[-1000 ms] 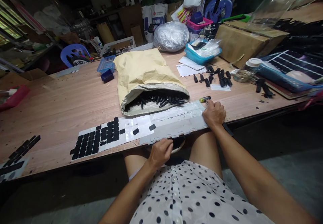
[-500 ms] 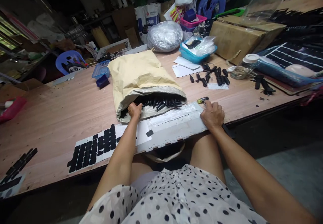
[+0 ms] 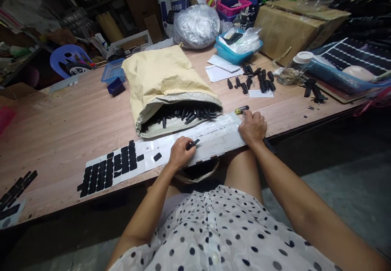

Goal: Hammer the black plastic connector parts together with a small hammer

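Note:
My left hand (image 3: 180,153) is closed round a small black plastic part (image 3: 193,143) and rests on a white backing sheet (image 3: 210,134) at the table's front edge. My right hand (image 3: 252,127) is closed at the sheet's right end, beside a small yellow and black tool (image 3: 241,110); what it grips is hidden. Just behind the sheet lies an open tan paper sack (image 3: 161,81) with several black parts (image 3: 183,114) spilling at its mouth. Black adhesive pads (image 3: 106,172) cover the left end of the sheet.
More black parts (image 3: 255,81) lie scattered at the back right by white papers (image 3: 220,71), a blue tray (image 3: 236,55) and a cardboard box (image 3: 293,31). A glass jar (image 3: 295,73) stands right. Black strips (image 3: 14,193) lie at the far left. A small blue basket (image 3: 113,72) sits behind.
My left hand went from the table edge into the sack's mouth, then came back to the sheet holding a black part. My right hand stayed at the sheet's right end.

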{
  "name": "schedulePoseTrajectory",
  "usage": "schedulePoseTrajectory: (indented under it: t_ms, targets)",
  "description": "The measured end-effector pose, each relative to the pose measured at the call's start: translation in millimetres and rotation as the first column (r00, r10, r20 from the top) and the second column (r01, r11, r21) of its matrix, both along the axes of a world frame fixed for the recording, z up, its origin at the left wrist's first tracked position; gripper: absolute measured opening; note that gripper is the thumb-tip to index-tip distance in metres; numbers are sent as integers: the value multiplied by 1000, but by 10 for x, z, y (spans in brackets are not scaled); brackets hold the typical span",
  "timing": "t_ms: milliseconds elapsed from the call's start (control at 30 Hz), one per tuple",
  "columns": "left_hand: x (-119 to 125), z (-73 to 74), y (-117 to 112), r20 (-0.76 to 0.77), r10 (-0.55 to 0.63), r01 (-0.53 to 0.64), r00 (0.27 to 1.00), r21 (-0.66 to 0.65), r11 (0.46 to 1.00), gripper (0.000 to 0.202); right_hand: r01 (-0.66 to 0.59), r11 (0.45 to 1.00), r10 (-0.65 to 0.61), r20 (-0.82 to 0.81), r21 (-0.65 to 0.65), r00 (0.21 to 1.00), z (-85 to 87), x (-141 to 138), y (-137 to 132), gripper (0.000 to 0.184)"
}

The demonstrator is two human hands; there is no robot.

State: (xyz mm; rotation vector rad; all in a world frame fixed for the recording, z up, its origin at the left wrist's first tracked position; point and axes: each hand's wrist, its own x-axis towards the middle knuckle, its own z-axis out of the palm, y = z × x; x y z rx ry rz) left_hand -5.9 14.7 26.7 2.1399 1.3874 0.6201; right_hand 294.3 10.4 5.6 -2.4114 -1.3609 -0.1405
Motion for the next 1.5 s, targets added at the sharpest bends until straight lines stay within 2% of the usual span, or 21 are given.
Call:
schedulePoseTrajectory:
  t_ms: [100,267,400,533,600,700,767,867,967,1200,1333,1500]
  targets:
    - [72,-105,-108,-63,-15,15,998,-3,1000,16,0,1000,0,-14,-6,1000,13,11,-1,42]
    - [-11,-151,-138,-56,21,-20,998,26,999,29,-3,1000,4,-22,22,1000,-7,11,-6,41]
    - [-70,-180,-180,-66,79,-76,995,51,996,21,6,999,-4,-27,45,1000,-23,43,16,41]
    - [-49,-208,-175,-53,75,-74,996,24,997,15,10,997,1,-141,76,990,29,105,-16,43]
    - [-35,-210,-163,-48,69,-69,996,-4,998,16,6,991,25,-228,135,973,81,64,-109,45]
    - [-25,-209,-151,-32,61,-62,998,-38,997,17,-99,960,192,-362,261,912,168,-189,-369,45]
    - [-17,-211,-149,-18,61,-62,998,-53,997,15,-210,917,352,-441,339,825,210,-463,-579,41]
    - [5,-216,-148,-3,77,-77,997,-75,994,13,-381,817,563,-455,434,690,226,-878,-829,35]
    - [33,-211,-150,7,98,-96,995,-99,990,15,-477,751,655,-431,456,620,203,-1134,-935,33]
    - [54,-199,-155,24,107,-104,994,-101,989,12,-556,692,709,-290,461,643,145,-1270,-990,37]
    - [61,-210,-146,23,121,-118,992,-89,989,9,-588,702,705,-273,402,655,86,-1267,-994,39]
    - [64,-204,-141,22,116,-114,993,-81,990,12,-526,723,673,-287,447,682,86,-1216,-988,38]
